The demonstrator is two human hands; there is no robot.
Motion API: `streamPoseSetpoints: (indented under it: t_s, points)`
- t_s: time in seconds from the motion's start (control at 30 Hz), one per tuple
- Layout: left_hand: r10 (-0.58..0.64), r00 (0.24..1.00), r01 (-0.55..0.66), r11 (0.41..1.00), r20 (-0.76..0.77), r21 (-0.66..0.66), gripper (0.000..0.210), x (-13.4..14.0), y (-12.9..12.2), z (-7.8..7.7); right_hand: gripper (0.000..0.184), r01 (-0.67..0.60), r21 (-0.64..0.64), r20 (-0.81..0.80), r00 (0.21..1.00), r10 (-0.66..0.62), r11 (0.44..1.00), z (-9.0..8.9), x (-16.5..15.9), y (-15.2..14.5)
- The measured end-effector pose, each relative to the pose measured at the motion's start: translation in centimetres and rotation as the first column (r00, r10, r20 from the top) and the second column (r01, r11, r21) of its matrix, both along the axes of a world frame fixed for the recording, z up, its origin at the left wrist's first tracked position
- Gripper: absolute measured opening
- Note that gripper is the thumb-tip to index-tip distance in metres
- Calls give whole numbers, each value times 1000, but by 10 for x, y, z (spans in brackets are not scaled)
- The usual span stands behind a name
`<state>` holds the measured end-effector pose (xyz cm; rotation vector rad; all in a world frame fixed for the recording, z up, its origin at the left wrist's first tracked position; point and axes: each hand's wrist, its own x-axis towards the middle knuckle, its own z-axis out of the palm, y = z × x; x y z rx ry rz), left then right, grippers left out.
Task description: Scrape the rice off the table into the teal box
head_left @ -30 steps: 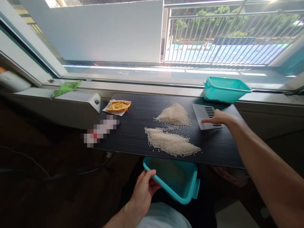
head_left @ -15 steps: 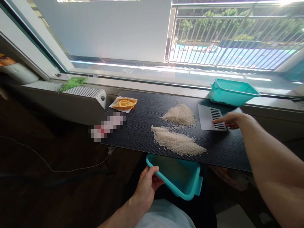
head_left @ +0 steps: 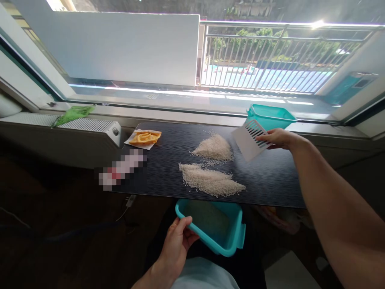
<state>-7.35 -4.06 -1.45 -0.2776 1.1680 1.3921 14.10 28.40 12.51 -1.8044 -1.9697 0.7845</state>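
My left hand (head_left: 177, 239) grips the near left rim of a turquoise plastic tub (head_left: 230, 245), held below the table's front edge. My right hand (head_left: 278, 139) pinches a flat white slotted scraper (head_left: 248, 148) by its slotted side, thumb over it, and holds it tilted above the tabletop. Left of the scraper two piles of white rice lie on the dark table: a rounded back pile (head_left: 214, 147) and a longer front pile (head_left: 210, 180). Loose grains are scattered around both.
A second turquoise tub (head_left: 270, 116) stands at the back right by the window. Orange peel-like pieces (head_left: 144, 137) lie on white paper at the table's left end, near a blurred-out item (head_left: 122, 169). A green cloth (head_left: 75, 114) drapes over the radiator (head_left: 102, 132).
My right hand has taken hold of the scraper, which lay flat on the table, and lifted and tilted it. My left hand still holds the tub. The view has shifted slightly.
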Motion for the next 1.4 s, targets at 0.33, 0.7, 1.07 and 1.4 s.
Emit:
streamPoseSetpoints:
  t_s: [0.33,0.7,1.07,1.4]
  points:
    - [-129,992,129,991,7,25,12,24,7,8,34,-247,-10,434,872,226,969,9,42,-100]
    - [-146,989,145,989,32,17,10,45,12,14,39,-545,113,430,780,453,831,-20,49,-166]
    - [-136,990,134,990,47,33,14,43,11,14,39,-596,82,277,784,556,799,-7,59,-212]
    - [-116,993,116,993,25,15,12,38,9,14,37,-579,108,354,782,513,808,-1,52,-191]
